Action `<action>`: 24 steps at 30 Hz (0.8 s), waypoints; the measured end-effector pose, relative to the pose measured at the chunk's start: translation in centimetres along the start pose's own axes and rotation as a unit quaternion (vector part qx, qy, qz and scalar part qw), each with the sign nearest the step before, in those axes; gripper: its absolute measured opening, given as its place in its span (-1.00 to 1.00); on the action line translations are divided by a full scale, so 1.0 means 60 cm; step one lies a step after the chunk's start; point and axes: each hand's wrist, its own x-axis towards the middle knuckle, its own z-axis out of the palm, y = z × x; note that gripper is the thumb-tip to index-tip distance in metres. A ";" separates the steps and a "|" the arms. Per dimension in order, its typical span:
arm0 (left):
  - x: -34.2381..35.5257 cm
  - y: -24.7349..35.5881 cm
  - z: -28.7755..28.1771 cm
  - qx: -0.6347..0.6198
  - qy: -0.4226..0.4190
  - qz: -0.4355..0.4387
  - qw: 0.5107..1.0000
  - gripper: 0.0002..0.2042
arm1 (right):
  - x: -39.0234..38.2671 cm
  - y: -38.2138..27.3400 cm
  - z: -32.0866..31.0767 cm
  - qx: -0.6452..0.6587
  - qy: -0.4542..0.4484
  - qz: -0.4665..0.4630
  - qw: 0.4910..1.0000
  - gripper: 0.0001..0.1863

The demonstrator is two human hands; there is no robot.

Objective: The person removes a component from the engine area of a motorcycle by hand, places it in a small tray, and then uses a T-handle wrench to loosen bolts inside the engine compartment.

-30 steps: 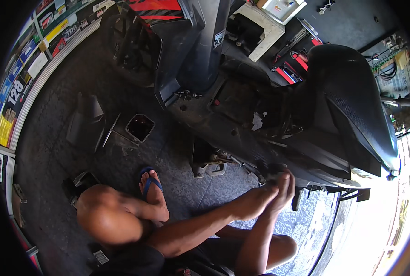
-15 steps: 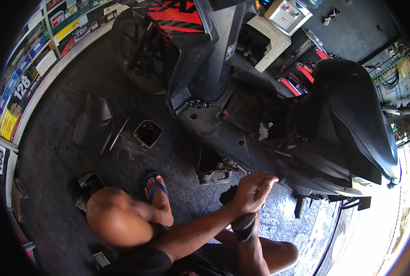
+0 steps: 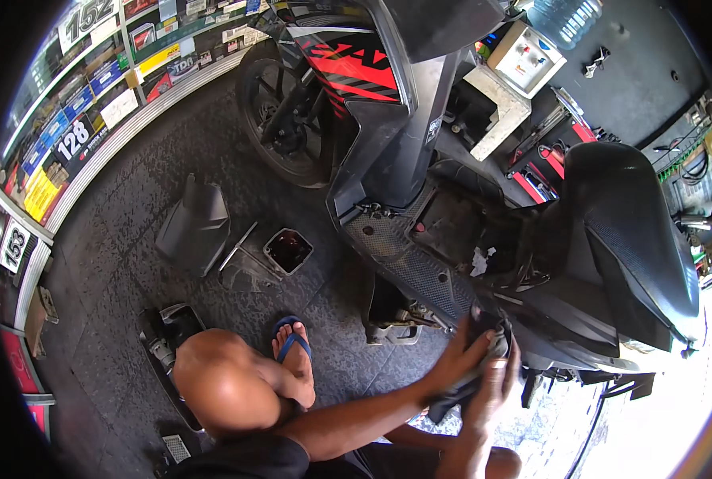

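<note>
Both hands work on a dark, crumpled cloth [image 3: 451, 398] beside the footboard [image 3: 408, 259] of a black and red scooter [image 3: 344, 64]. My left hand [image 3: 457, 363] curls around the cloth from the left, fingers pointing up. My right hand [image 3: 495, 382] grips it from the right, with its thumb along the front of the cloth and the cloth partly hiding its fingers. The cloth's upper part reaches the lower edge of the scooter's side panel; whether it touches the panel I cannot tell. The scooter's black seat [image 3: 619, 188] is to the upper right of my hands.
A loose grey panel [image 3: 192, 227], a container of dark liquid [image 3: 288, 251] and a black tray with a metal part [image 3: 168, 351] lie on the floor to the left. A display cabinet [image 3: 72, 144] curves along the left. Behind the scooter are a water dispenser [image 3: 525, 57] and red tool trolley [image 3: 539, 164].
The whole scene has shifted down and right in the picture as my head moved. My hands have turned on the cloth, which now stands up between them instead of hanging over my right wrist.
</note>
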 end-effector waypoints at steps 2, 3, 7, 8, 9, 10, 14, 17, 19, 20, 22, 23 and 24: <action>-0.014 0.006 0.005 -0.059 -0.062 -0.081 0.993 -0.48 | -0.005 0.022 0.019 -0.088 0.032 -0.094 0.991 -0.29; -0.018 0.001 0.007 -0.083 -0.083 -0.093 0.989 -0.48 | -0.005 0.023 0.024 -0.079 0.067 -0.103 0.989 -0.30; -0.029 -0.014 0.011 -0.136 -0.131 -0.155 0.970 -0.48 | 0.032 0.054 -0.019 -0.083 0.168 -0.078 0.979 -0.41; -0.026 -0.015 0.016 -0.119 -0.136 -0.184 0.966 -0.49 | 0.052 0.050 -0.040 -0.125 0.190 -0.096 0.969 -0.42; -0.021 -0.016 0.018 -0.060 -0.120 -0.228 0.964 -0.50 | 0.072 0.048 -0.058 -0.166 0.208 -0.113 0.957 -0.43; -0.027 -0.002 0.029 0.012 -0.042 -0.094 0.995 -0.59 | 0.085 0.047 -0.072 -0.129 0.220 -0.096 0.962 -0.44; -0.021 0.072 -0.004 -0.225 -0.100 -0.031 0.969 -0.66 | 0.089 0.040 -0.071 0.170 0.056 0.047 0.983 -0.56; -0.010 0.090 0.048 -0.467 -0.179 0.104 0.859 -0.56 | 0.033 0.050 -0.001 0.388 -0.188 0.170 0.886 -0.57; -0.003 0.112 -0.001 -0.200 -0.182 0.064 0.961 -0.58 | -0.019 0.091 0.036 0.280 -0.158 0.194 0.927 -0.55; 0.003 0.108 -0.009 -0.110 -0.112 0.148 0.976 -0.58 | -0.051 0.110 0.048 0.220 -0.137 0.200 0.945 -0.54; 0.011 0.115 -0.033 0.092 0.006 0.258 0.962 -0.65 | -0.089 0.131 0.048 0.123 -0.103 0.208 0.965 -0.52; 0.014 0.114 -0.042 0.093 0.009 0.253 0.963 -0.65 | -0.102 0.137 0.043 0.089 -0.091 0.213 0.969 -0.51; 0.016 0.109 -0.050 0.174 0.062 0.288 0.940 -0.69 | -0.103 0.142 0.030 0.101 -0.022 0.224 0.969 -0.50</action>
